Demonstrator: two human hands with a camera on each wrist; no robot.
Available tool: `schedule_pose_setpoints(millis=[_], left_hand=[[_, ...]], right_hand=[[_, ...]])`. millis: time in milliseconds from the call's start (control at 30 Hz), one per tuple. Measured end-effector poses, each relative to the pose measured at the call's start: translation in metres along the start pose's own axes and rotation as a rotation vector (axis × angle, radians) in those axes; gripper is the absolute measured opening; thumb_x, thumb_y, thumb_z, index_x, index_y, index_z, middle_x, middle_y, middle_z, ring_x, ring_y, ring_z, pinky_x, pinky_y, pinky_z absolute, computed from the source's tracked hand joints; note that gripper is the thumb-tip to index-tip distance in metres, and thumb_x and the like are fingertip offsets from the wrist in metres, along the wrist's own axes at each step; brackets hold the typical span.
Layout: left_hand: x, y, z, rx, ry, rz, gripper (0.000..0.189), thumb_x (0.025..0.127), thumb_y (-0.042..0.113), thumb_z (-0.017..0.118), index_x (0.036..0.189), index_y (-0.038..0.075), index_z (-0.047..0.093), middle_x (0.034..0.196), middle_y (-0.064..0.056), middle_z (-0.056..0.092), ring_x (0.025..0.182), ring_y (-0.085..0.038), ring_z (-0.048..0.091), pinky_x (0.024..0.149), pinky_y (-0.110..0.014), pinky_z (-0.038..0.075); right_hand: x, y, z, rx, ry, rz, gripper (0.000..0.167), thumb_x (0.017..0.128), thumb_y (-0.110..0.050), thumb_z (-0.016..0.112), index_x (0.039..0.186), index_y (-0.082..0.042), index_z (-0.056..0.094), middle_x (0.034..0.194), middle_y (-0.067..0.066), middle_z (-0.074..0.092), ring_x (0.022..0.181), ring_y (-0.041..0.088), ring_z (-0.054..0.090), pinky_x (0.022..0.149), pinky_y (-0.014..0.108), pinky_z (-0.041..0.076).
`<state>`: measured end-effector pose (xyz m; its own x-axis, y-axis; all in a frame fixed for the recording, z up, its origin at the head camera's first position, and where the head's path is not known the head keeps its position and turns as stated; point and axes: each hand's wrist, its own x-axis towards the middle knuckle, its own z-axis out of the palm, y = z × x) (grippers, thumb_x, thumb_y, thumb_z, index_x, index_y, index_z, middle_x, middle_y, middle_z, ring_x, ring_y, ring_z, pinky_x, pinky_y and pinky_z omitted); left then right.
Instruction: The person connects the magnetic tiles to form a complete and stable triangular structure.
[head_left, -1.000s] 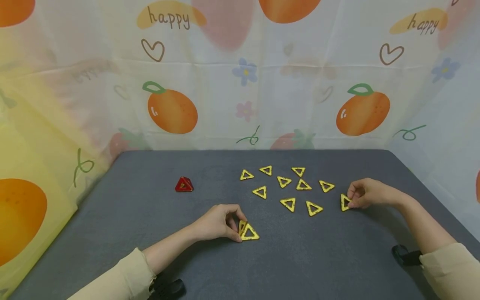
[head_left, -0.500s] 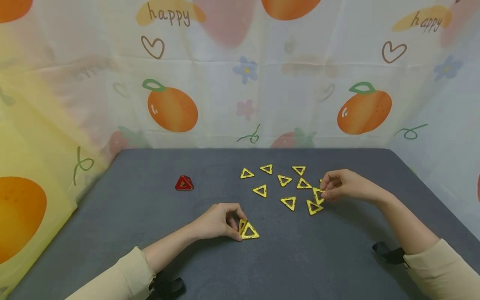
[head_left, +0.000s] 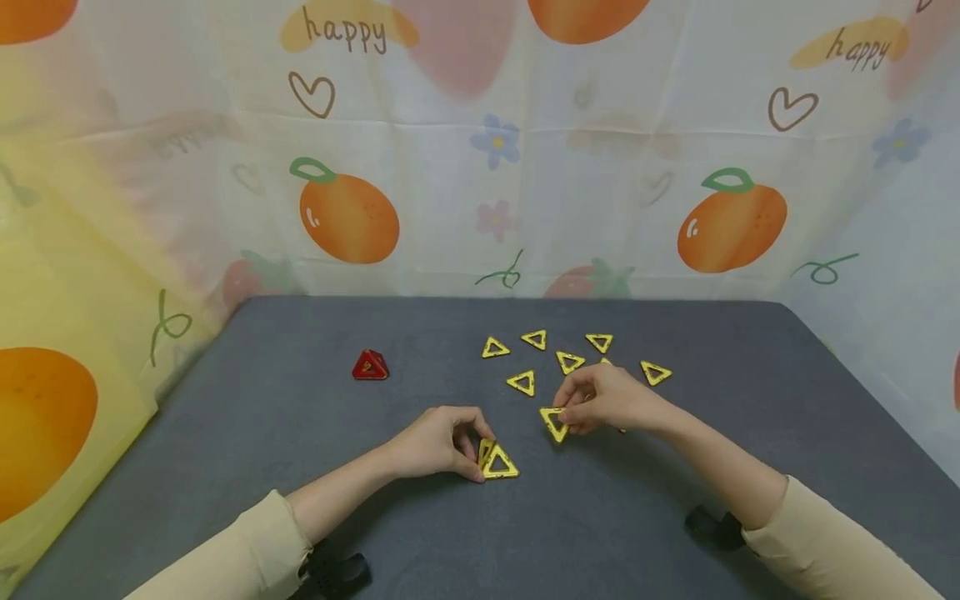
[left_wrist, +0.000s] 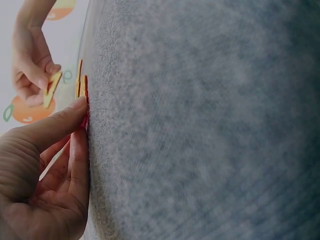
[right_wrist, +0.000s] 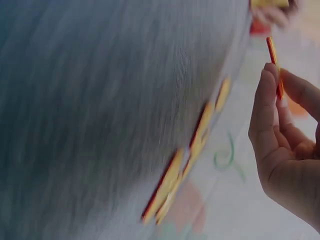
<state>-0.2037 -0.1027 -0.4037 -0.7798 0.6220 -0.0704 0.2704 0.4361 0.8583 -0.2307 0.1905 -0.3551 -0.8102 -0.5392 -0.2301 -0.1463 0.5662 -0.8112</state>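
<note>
My left hand (head_left: pixel 435 443) pinches two yellow triangular magnetic tiles (head_left: pixel 500 476) that stand on edge, meeting at an angle, on the grey table. Thumb and forefinger are at their left side. To the right, my right hand (head_left: pixel 615 400) holds another yellow triangular tile (head_left: pixel 548 424) between thumb and fingers, one corner pointing down. In the right wrist view this held tile (right_wrist: pixel 272 52) appears edge-on, with a red side. The left wrist view shows the standing tiles (left_wrist: pixel 84 87) at the left thumb's tip.
Several more yellow triangular tiles (head_left: pixel 521 389) lie flat and spread behind the hands; the right hand covers some of them. A small red pyramid (head_left: pixel 360 374) sits at the back left of the grey table (head_left: pixel 300 400). A printed cloth (head_left: pixel 435 167) hangs behind.
My right hand has carried its tile leftward over the scattered tiles, from the right side to near the standing pair. The left hand keeps its hold in place.
</note>
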Motion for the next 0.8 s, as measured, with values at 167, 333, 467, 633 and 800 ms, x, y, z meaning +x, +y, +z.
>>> schedule_pose_setpoints(millis=[167, 333, 467, 633, 800], left_hand=[[0.001, -0.001, 0.001, 0.010, 0.002, -0.005, 0.037, 0.071, 0.010, 0.088, 0.102, 0.011, 0.068, 0.080, -0.009, 0.071, 0.070, -0.012, 0.066, 0.062, -0.024, 0.053], [0.001, -0.001, 0.000, 0.011, -0.001, -0.002, 0.037, 0.071, 0.010, 0.088, 0.102, 0.010, 0.067, 0.080, -0.009, 0.072, 0.070, -0.011, 0.066, 0.062, -0.023, 0.054], [0.001, -0.001, 0.001, 0.009, 0.001, -0.001, 0.036, 0.071, 0.010, 0.087, 0.102, 0.010, 0.068, 0.081, -0.009, 0.072, 0.070, -0.011, 0.066, 0.063, -0.023, 0.054], [0.001, 0.001, 0.000, 0.019, 0.004, -0.002, 0.036, 0.071, 0.009, 0.088, 0.101, 0.010, 0.068, 0.081, -0.009, 0.072, 0.069, -0.010, 0.065, 0.062, -0.023, 0.054], [0.002, 0.001, 0.001, 0.020, 0.003, -0.004, 0.036, 0.071, 0.009, 0.088, 0.101, 0.011, 0.068, 0.080, -0.008, 0.072, 0.069, -0.010, 0.065, 0.062, -0.023, 0.053]], right_hand=[[0.009, -0.011, 0.027, -0.036, -0.007, -0.006, 0.009, 0.090, -0.011, 0.069, 0.097, -0.005, 0.071, 0.080, 0.008, 0.075, 0.071, 0.018, 0.071, 0.067, 0.034, 0.060], [0.014, -0.019, 0.041, -0.079, 0.014, -0.003, 0.006, 0.089, -0.011, 0.069, 0.094, -0.008, 0.072, 0.076, 0.005, 0.075, 0.067, 0.016, 0.071, 0.064, 0.030, 0.058], [0.015, -0.022, 0.046, -0.093, 0.027, 0.001, 0.006, 0.089, -0.010, 0.069, 0.093, -0.009, 0.072, 0.075, 0.003, 0.075, 0.066, 0.015, 0.071, 0.063, 0.029, 0.057], [0.017, -0.022, 0.049, -0.108, 0.027, -0.003, 0.007, 0.089, -0.009, 0.068, 0.093, -0.008, 0.072, 0.074, 0.004, 0.075, 0.064, 0.014, 0.070, 0.062, 0.028, 0.057], [0.018, -0.021, 0.049, -0.112, 0.028, -0.028, 0.008, 0.088, -0.007, 0.067, 0.094, -0.006, 0.072, 0.074, 0.006, 0.075, 0.063, 0.014, 0.069, 0.061, 0.028, 0.057]])
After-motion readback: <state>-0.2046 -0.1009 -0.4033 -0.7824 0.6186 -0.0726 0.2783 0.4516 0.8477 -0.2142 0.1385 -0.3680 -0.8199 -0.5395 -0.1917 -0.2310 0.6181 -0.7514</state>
